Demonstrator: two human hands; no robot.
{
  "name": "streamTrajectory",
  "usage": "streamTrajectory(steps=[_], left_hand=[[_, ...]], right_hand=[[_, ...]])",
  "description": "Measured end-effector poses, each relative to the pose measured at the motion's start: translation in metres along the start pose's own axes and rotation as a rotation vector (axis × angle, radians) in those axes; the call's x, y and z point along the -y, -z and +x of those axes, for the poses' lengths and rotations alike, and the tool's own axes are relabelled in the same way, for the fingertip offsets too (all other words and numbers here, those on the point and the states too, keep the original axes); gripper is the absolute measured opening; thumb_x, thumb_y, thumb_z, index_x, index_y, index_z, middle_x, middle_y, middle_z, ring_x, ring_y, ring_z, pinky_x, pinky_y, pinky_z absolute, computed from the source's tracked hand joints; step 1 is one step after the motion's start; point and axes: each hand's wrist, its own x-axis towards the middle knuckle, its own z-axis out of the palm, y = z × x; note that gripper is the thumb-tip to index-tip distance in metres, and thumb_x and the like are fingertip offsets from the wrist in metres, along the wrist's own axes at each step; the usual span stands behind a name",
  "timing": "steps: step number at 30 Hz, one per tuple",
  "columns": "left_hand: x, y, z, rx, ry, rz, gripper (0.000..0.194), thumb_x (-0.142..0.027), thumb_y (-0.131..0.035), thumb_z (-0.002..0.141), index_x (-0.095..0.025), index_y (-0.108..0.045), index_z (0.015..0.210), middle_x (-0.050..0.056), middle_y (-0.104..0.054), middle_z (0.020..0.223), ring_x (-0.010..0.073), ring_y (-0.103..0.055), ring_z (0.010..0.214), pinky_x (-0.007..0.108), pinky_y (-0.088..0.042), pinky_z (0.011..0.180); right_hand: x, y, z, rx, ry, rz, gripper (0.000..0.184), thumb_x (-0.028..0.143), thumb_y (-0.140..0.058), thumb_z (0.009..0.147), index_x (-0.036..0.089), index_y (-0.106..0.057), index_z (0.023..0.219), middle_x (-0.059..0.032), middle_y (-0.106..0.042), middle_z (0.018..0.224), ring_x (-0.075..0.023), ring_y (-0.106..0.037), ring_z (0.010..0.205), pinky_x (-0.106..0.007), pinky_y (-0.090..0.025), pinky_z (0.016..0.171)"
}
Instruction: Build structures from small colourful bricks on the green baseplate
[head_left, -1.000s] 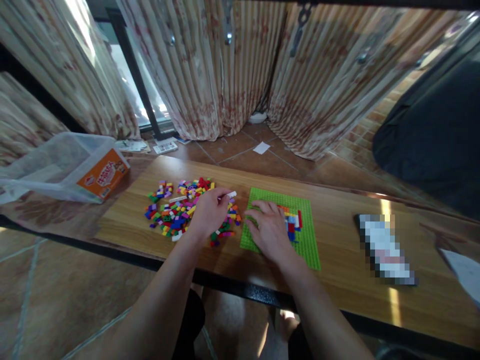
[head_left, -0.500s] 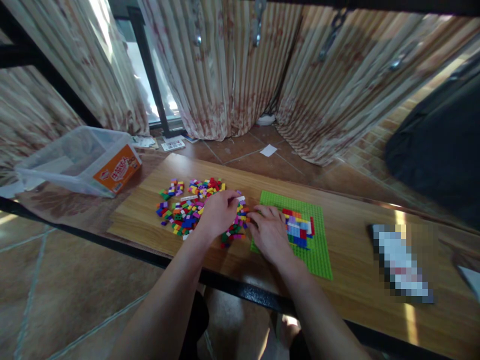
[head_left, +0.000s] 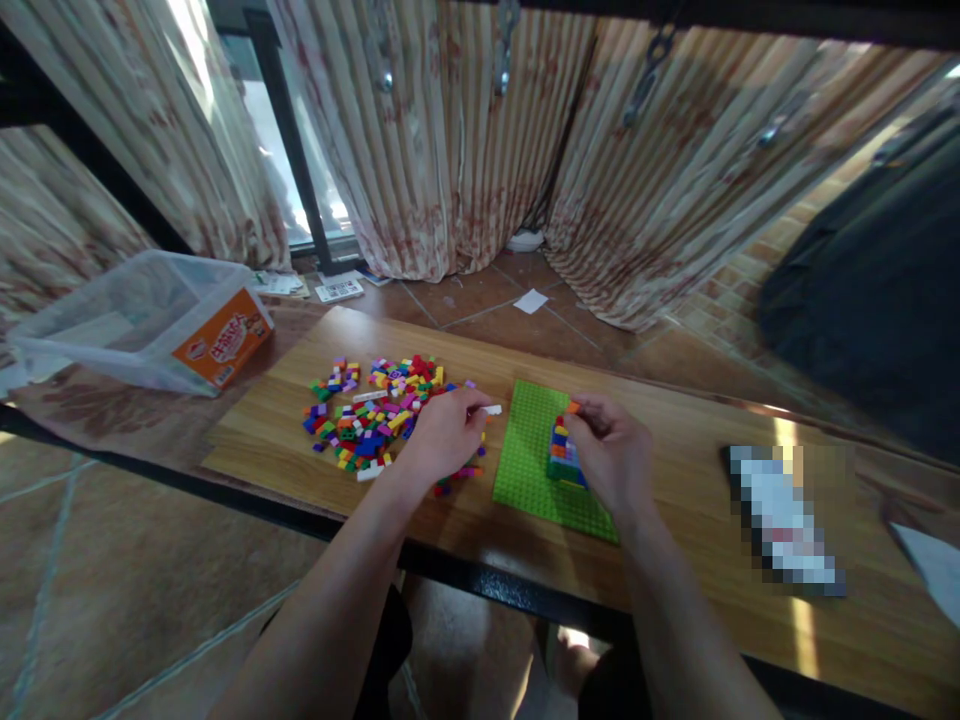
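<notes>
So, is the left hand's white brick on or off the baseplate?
Off: the left hand pinches the white brick beside the green baseplate.

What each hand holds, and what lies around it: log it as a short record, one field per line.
Left hand: pinches a white brick beside the loose bricks
Right hand: over the green baseplate, an orange brick at its fingertips
Build: multicoloured brick structure on the baseplate, partly hidden by the right hand
Far left: clear plastic box with an orange label
Right side: pixelated object on the wooden tabletop, identity unclear
</notes>
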Motion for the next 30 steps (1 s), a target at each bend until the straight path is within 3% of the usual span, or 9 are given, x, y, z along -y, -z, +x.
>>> streamTrajectory(steps=[8,14,18,22,26,30], left_hand=[[-0.008,-0.018,0.003,0.059,-0.096,-0.001,0.025,-0.018,-0.048,0.088,-0.019,-0.071,0.098,0.004,-0.072,0.086,0.0161,-0.064,0.076,0.028,-0.048,0.073],[-0.016,-0.025,0.004,0.095,-0.140,-0.031,0.024,-0.014,-0.050,0.086,-0.017,-0.071,0.097,0.005,-0.073,0.093,0.0169,-0.065,0.084,0.028,-0.049,0.078],[-0.018,-0.029,0.004,0.117,-0.151,-0.006,0.024,-0.013,-0.050,0.086,-0.018,-0.071,0.097,0.004,-0.072,0.090,0.0167,-0.064,0.081,0.029,-0.049,0.076],[-0.020,-0.034,0.005,0.134,-0.165,-0.005,0.024,-0.014,-0.049,0.086,-0.018,-0.071,0.097,0.004,-0.072,0.087,0.0167,-0.064,0.078,0.028,-0.048,0.073],[-0.022,-0.037,0.005,0.131,-0.158,0.019,0.022,-0.015,-0.050,0.086,-0.019,-0.070,0.093,0.003,-0.072,0.085,0.0162,-0.064,0.077,0.027,-0.047,0.071],[-0.023,-0.040,0.006,0.116,-0.154,0.060,0.021,-0.016,-0.049,0.086,-0.019,-0.069,0.091,0.003,-0.071,0.085,0.0164,-0.063,0.076,0.027,-0.046,0.070]], right_hand=[[-0.004,0.030,0.009,-0.112,-0.121,0.099,0.033,0.032,-0.063,0.072,0.016,-0.068,0.100,-0.0033,-0.070,0.076,-0.0152,-0.065,0.062,-0.029,-0.053,0.057],[-0.012,0.045,0.010,-0.071,-0.129,0.103,0.036,0.039,-0.072,0.070,0.016,-0.064,0.097,-0.0044,-0.070,0.074,-0.0176,-0.067,0.064,-0.032,-0.054,0.061],[-0.017,0.052,0.009,0.004,-0.140,0.042,0.033,0.045,-0.067,0.076,0.017,-0.062,0.093,-0.0063,-0.071,0.076,-0.0189,-0.067,0.065,-0.034,-0.054,0.062],[-0.018,0.055,0.006,0.101,-0.034,-0.119,0.022,0.040,-0.062,0.080,0.019,-0.066,0.087,-0.0052,-0.070,0.079,-0.0192,-0.066,0.072,-0.036,-0.052,0.069],[-0.023,0.055,0.003,0.119,0.112,-0.249,0.019,0.038,-0.063,0.079,0.022,-0.072,0.081,-0.0060,-0.069,0.093,-0.0214,-0.063,0.089,-0.040,-0.048,0.083],[-0.034,0.050,0.002,0.111,0.084,-0.262,0.018,0.039,-0.067,0.077,0.023,-0.075,0.080,-0.0074,-0.065,0.101,-0.0231,-0.061,0.099,-0.042,-0.044,0.092]])
